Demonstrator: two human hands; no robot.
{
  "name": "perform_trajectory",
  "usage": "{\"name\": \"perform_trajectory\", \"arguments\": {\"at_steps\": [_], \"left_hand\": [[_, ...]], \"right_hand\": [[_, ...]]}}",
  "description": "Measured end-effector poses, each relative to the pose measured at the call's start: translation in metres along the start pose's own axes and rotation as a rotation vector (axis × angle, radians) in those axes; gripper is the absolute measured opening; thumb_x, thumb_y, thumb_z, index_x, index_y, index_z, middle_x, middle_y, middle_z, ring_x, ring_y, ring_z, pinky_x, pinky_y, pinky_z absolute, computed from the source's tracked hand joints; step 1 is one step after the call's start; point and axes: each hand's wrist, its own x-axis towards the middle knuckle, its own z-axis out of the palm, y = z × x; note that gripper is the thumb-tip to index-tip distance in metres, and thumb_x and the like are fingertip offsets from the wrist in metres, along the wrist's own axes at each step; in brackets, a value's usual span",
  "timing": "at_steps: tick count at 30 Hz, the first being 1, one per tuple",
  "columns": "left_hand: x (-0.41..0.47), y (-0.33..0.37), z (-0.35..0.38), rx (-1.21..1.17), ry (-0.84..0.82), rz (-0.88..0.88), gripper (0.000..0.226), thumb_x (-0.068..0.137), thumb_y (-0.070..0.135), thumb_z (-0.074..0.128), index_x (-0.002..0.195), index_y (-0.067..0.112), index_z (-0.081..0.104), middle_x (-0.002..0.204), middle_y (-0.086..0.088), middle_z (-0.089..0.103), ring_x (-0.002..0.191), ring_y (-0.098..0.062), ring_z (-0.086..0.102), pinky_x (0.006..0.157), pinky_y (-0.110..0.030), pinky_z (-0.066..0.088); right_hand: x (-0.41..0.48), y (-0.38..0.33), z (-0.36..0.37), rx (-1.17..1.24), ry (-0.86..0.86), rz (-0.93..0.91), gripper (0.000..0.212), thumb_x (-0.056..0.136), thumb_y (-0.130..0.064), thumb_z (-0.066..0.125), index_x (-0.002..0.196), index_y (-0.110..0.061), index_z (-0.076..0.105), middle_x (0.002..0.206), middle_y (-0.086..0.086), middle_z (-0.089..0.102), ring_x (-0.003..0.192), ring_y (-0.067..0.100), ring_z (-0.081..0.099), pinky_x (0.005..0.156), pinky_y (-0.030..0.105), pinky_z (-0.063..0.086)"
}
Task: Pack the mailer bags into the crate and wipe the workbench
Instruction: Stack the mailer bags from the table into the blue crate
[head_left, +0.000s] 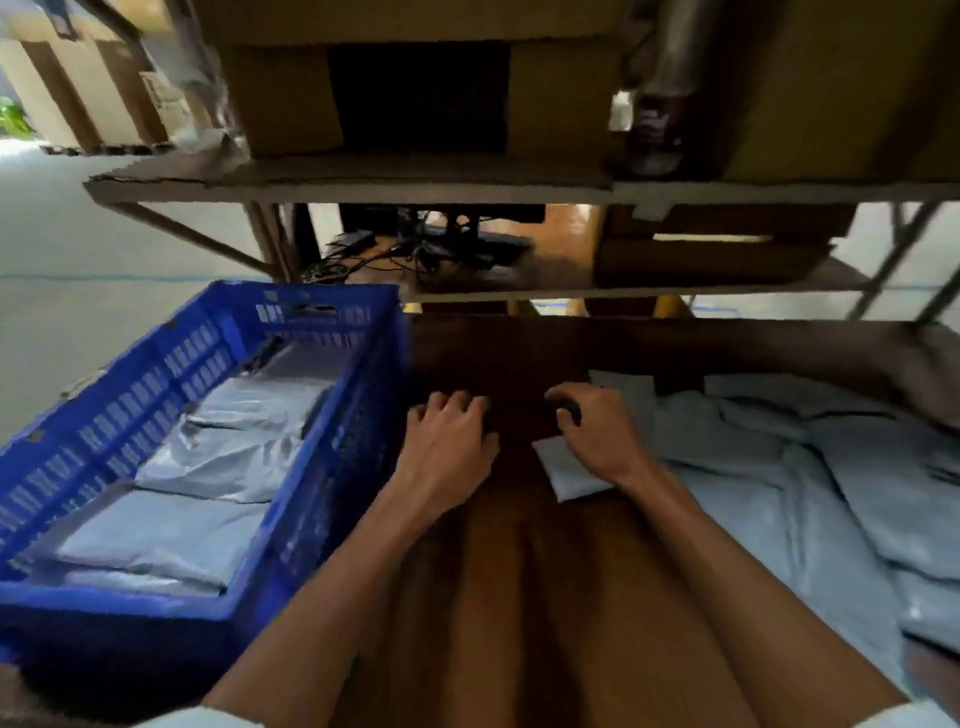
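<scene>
I see a big pile of grey mailer bags (753, 467) on the right side of the brown workbench (519, 597). They lie flat and messy, one on top of another. One small bag (558, 470) sticks out from the pile toward the middle of the bench.

More grey bags (208, 457) are already in the blue crate (322, 467). They lie flat and cover the bottom. The crate sits at the left side of the bench, and its walls are full of little holes.

The right hand (597, 436) is over the small bag, with its wrist above it. Its fingers are bent down. I cannot tell if it is grabbing the bag or only touching it.

The left hand (447, 447) is just beside the crate, over the bare wood. Its fingers are loosely bent and there is nothing in it. The two hands are near each other but do not touch.

Behind the bench I see a shelf (363, 182) with cardboard boxes (280, 98) on it. A dark bottle (657, 119) stands there too, between the boxes. Under the shelf is a bunch of black cables (415, 249). This far part looks blurry to me.
</scene>
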Motion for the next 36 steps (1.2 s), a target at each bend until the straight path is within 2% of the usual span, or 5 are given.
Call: {"name": "perform_trajectory", "arguments": {"at_steps": [5, 11, 16, 22, 36], "left_hand": [[0.013, 0.051, 0.075, -0.033, -0.262, 0.112, 0.051, 0.101, 0.046, 0.044, 0.147, 0.025, 0.04, 0.149, -0.004, 0.044, 0.136, -0.03, 0.039, 0.111, -0.05, 0.034], [0.044, 0.094, 0.111, -0.096, -0.335, 0.116, 0.057, 0.1, 0.05, 0.046, 0.15, 0.024, 0.036, 0.153, -0.008, 0.039, 0.139, -0.034, 0.037, 0.111, -0.052, 0.036], [0.079, 0.11, 0.13, -0.133, -0.371, 0.064, 0.071, 0.096, 0.056, 0.052, 0.155, 0.028, 0.026, 0.158, -0.008, 0.027, 0.143, -0.038, 0.03, 0.112, -0.057, 0.033], [0.104, 0.118, 0.15, 0.001, -0.496, 0.132, 0.065, 0.097, 0.072, 0.028, 0.155, 0.054, 0.006, 0.169, 0.002, -0.002, 0.151, -0.039, 0.01, 0.119, -0.058, 0.014], [-0.01, 0.025, 0.114, 0.073, -0.251, -0.262, 0.047, 0.084, 0.066, 0.042, 0.113, 0.031, 0.051, 0.124, -0.001, 0.05, 0.109, -0.025, 0.054, 0.089, -0.041, 0.042]], "right_hand": [[-0.092, 0.094, -0.054, -0.145, 0.085, 0.341, 0.036, 0.089, -0.01, 0.057, 0.123, -0.015, 0.067, 0.125, 0.009, 0.067, 0.116, 0.028, 0.062, 0.099, 0.039, 0.05], [-0.129, 0.144, -0.092, -0.23, 0.151, 0.403, 0.037, 0.09, -0.015, 0.062, 0.127, -0.017, 0.063, 0.127, 0.003, 0.066, 0.118, 0.025, 0.06, 0.101, 0.047, 0.047], [-0.097, 0.165, -0.084, -0.307, -0.01, 0.322, 0.049, 0.091, -0.03, 0.059, 0.139, -0.026, 0.052, 0.142, 0.001, 0.054, 0.128, 0.023, 0.048, 0.104, 0.042, 0.038], [-0.055, 0.191, -0.073, -0.541, -0.336, 0.246, 0.068, 0.09, -0.069, 0.037, 0.151, -0.05, 0.013, 0.164, 0.004, 0.016, 0.145, 0.035, 0.022, 0.113, 0.056, 0.02], [-0.045, 0.098, 0.022, -0.513, -0.363, -0.028, 0.056, 0.097, -0.066, 0.027, 0.15, -0.047, 0.023, 0.141, 0.013, 0.051, 0.129, 0.042, 0.04, 0.103, 0.061, 0.027]]}}
